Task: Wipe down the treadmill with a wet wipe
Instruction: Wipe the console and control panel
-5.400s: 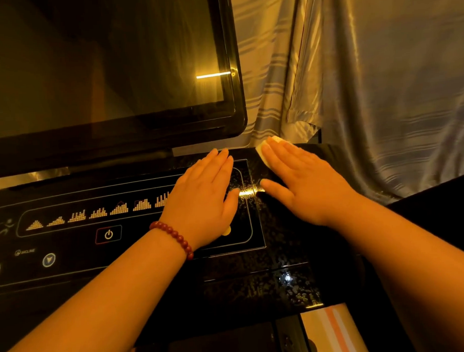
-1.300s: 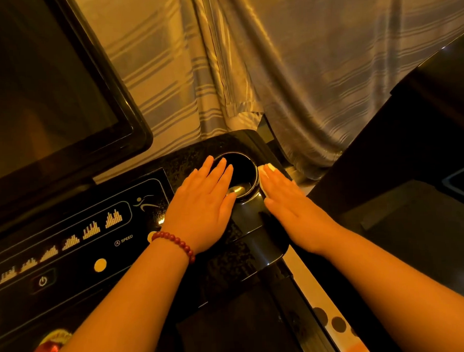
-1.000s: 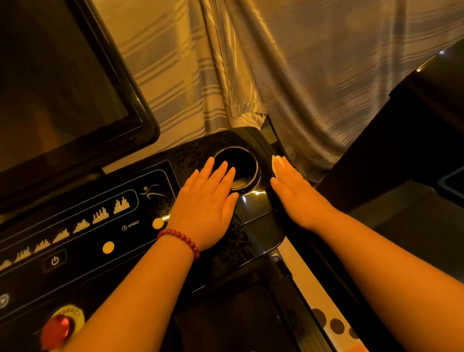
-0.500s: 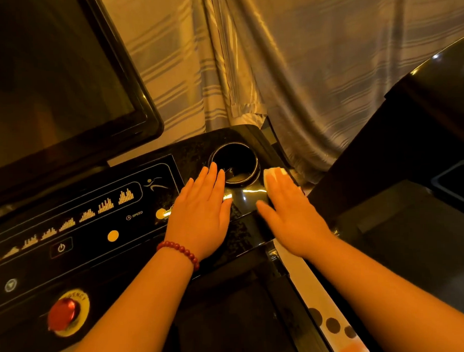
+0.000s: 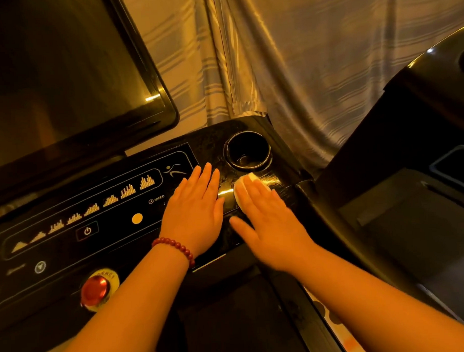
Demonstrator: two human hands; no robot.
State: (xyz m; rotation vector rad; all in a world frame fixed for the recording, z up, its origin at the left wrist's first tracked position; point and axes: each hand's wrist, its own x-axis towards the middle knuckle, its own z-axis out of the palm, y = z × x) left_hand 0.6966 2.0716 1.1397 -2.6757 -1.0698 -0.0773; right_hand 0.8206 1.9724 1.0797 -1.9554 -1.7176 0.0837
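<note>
striped grey curtain [image 5: 314, 67] behind a glossy black treadmill console [image 5: 206, 142], both hands flat on top

warm amber light falls over everything, seen from above through a head-worn camera. the curtain hangs in folds across the back. at upper left a large dark treadmill screen [image 5: 64, 76] tilts over the console, unlit apart from a small glint near its right edge.

the left hand [image 5: 195, 216] lies palm down on the console's right part, fingers straight and together, holding nothing. a red bead bracelet [image 5: 175, 247] circles that wrist. just beside it, the right hand [image 5: 269, 224] also lies palm down, its straight fingers pressing a small folded white wet wipe [image 5: 248, 180] onto the shiny surface. the wipe's pale edge shows past the fingertips and along the index finger, while the rest is hidden under the hand (no finger curls round it). the thumb points out towards the left hand without touching it.

a round, deep black cup holder [image 5: 248, 150] sits just beyond the wipe, near the console's far right corner. to the left of the hands run a row of yellow bar-graph symbols [image 5: 100, 204], a power button [image 5: 87, 231] and a round yellow button [image 5: 137, 218]. a red emergency stop knob [image 5: 95, 290] on a yellow base stands at the near edge, beside the left forearm.
</note>
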